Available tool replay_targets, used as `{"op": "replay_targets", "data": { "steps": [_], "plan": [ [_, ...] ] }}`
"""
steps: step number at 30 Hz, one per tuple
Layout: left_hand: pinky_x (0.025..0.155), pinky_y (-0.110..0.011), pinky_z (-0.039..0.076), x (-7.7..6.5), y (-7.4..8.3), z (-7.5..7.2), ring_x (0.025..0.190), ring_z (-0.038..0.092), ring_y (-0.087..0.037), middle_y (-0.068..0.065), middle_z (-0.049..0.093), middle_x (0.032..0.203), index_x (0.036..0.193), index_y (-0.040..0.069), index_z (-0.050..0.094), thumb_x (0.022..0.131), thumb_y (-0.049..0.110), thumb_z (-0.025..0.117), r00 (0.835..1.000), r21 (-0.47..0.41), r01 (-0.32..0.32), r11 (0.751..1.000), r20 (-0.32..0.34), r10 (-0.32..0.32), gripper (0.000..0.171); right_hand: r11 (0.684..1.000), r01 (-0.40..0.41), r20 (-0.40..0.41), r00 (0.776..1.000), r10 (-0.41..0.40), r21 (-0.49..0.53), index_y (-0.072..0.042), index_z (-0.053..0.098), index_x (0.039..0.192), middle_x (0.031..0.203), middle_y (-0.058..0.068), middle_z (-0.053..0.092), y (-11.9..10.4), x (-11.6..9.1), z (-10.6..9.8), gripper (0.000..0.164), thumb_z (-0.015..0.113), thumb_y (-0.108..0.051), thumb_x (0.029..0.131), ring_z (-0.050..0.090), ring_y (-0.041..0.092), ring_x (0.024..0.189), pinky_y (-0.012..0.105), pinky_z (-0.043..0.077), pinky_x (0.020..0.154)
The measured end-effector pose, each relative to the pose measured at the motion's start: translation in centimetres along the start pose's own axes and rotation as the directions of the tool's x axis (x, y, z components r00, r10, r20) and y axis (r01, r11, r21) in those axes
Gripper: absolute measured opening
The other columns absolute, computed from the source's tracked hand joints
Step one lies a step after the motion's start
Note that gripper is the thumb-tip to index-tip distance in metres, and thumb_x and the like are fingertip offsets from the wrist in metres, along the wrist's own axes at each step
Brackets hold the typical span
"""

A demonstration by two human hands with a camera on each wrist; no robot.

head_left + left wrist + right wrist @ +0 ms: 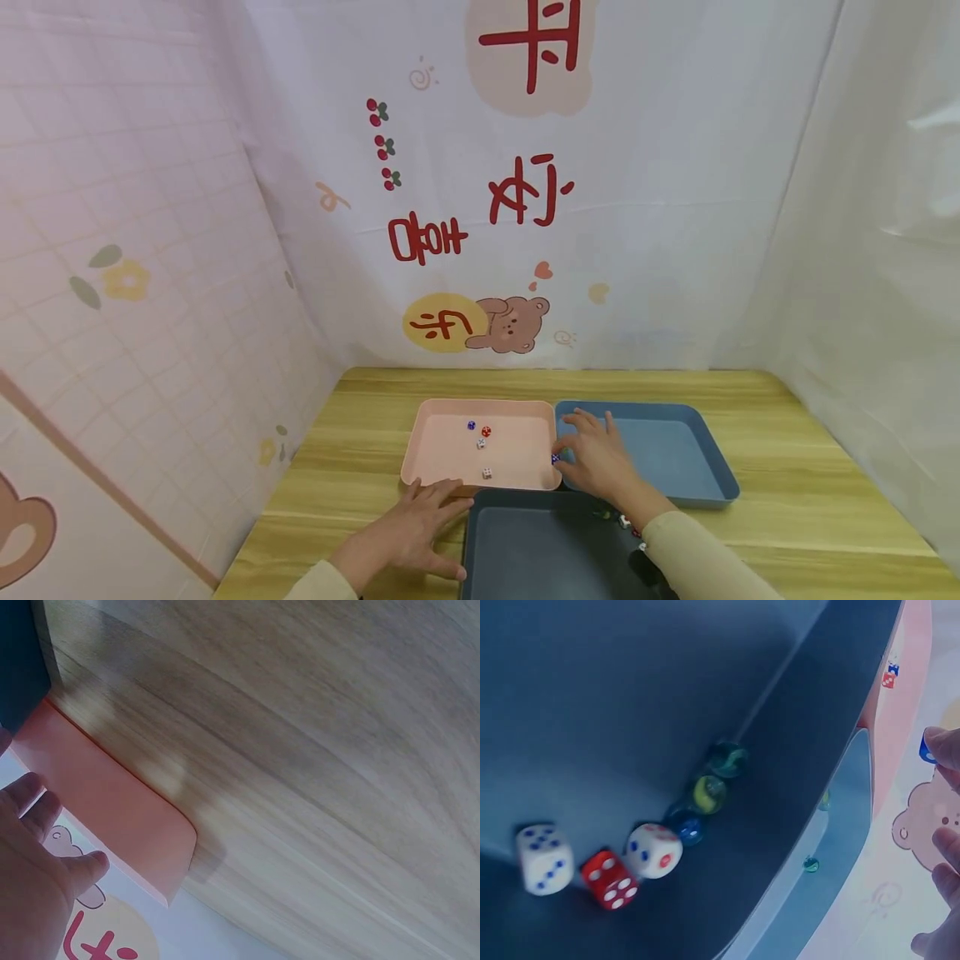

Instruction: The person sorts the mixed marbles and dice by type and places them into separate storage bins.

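Note:
A blue die (pixel 555 459) is pinched between the thumb and index finger of my right hand (pixel 597 460), over the edge where the pink and blue trays meet. In the right wrist view the same blue die (pixel 927 751) shows at the fingertips. The pink tray (pixel 525 417) holds a blue die (pixel 471 425), a red die (pixel 486 432) and two white dice. My left hand (pixel 416 531), fingers spread, lies at the pink tray's front edge, beside the dark tray (pixel 540 542). Whether its fingertips touch the pink tray is unclear.
White dice (pixel 545 859), a red die (pixel 610 880) and several glass marbles (pixel 709 794) sit along the dark tray's wall. The blue tray (pixel 675 442) at the right holds green marbles (pixel 811 864). A printed cloth (pixel 660 250) hangs behind the wooden table (pixel 795 467).

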State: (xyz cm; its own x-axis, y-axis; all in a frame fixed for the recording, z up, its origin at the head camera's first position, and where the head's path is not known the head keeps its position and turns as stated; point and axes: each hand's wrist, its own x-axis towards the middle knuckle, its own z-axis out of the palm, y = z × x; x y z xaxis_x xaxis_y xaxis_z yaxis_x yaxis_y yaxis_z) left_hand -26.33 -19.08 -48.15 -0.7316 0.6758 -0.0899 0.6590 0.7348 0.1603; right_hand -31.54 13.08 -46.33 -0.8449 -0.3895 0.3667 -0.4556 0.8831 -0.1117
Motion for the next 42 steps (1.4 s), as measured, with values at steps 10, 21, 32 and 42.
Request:
{"op": "replay_targets", "data": {
  "steps": [10, 21, 32, 42],
  "plan": [
    [0.099, -0.061, 0.013, -0.1, -0.1, -0.1, 0.132, 0.022, -0.025, -0.007, 0.023, 0.146, 0.141, 0.026, 0.033, 0.066, 0.078, 0.048, 1.0, 0.004, -0.01, 1.0, -0.01, 0.01, 0.092, 1.0, -0.023, 0.077, 0.997, 0.022, 0.016, -0.033, 0.066, 0.081, 0.128, 0.008, 0.048, -1.0, 2.1, 1.4, 0.008, 0.072, -0.034, 0.075, 0.032, 0.032, 0.126, 0.064, 0.009, 0.098],
    [0.099, -0.061, 0.014, 0.1, 0.2, 0.2, 0.131, 0.023, -0.024, -0.006, 0.024, 0.145, 0.14, 0.026, 0.035, 0.067, 0.078, 0.048, 1.0, 0.009, -0.007, 1.0, -0.002, 0.007, 0.091, 1.0, -0.019, 0.142, 0.99, 0.017, 0.014, -0.028, 0.068, 0.1, 0.13, 0.011, 0.045, -2.6, 3.3, 3.9, 0.028, 0.073, -0.036, 0.074, 0.031, 0.033, 0.127, 0.064, 0.012, 0.098],
    [0.098, -0.062, 0.016, 0.3, 0.1, -0.1, 0.131, 0.024, -0.025, -0.007, 0.025, 0.145, 0.14, 0.025, 0.035, 0.066, 0.078, 0.049, 1.0, 0.015, -0.014, 1.0, -0.011, 0.014, 0.092, 0.999, -0.014, 0.126, 0.992, 0.008, 0.042, -0.025, 0.067, 0.106, 0.132, 0.01, 0.045, -0.5, 1.8, 2.5, 0.036, 0.07, -0.043, 0.075, 0.036, 0.033, 0.123, 0.064, 0.009, 0.099],
    [0.101, -0.059, 0.011, 0.2, -0.1, 0.0, 0.132, 0.02, -0.024, -0.004, 0.02, 0.147, 0.141, 0.027, 0.032, 0.065, 0.077, 0.052, 1.0, -0.029, 0.025, 0.999, 0.018, -0.024, 0.094, 0.999, 0.049, 0.117, 0.992, -0.05, 0.013, -0.027, 0.066, 0.109, 0.132, 0.011, 0.045, 2.4, -1.2, 0.5, 0.039, 0.068, -0.046, 0.075, 0.038, 0.032, 0.122, 0.066, 0.016, 0.095]
  ]
}}
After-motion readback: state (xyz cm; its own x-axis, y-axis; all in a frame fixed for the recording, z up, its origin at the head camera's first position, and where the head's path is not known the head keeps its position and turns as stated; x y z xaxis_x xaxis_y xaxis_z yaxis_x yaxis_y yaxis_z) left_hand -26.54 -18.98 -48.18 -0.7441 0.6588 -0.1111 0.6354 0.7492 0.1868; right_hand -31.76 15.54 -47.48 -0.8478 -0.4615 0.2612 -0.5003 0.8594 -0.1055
